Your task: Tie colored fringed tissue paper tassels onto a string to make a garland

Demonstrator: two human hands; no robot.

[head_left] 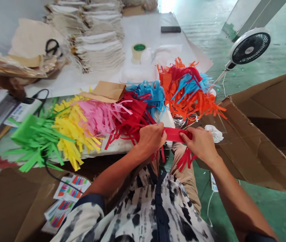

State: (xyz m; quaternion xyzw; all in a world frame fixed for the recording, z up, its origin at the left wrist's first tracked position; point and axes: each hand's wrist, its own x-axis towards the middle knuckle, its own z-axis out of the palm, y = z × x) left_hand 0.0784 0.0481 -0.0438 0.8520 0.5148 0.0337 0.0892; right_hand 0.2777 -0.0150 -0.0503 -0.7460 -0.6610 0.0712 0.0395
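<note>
My left hand (151,138) and my right hand (200,144) both pinch a red fringed paper strip (173,134), stretched flat between them over my lap. Its cut fringes hang down below my right hand. Just left of my left hand lies a heap of red fringed paper (130,119) at the table's front edge. Beside it lie piles in pink (99,116), yellow (71,129), green (35,137), blue (149,94) and orange (188,92).
The white table (143,30) carries stacked cloth bags (100,40), a tape roll (138,51), black scissors (52,47) and a dark phone (170,29). A large open cardboard box (261,134) stands right. A small fan (249,47) sits on the green floor. Printed sheets (66,198) lie lower left.
</note>
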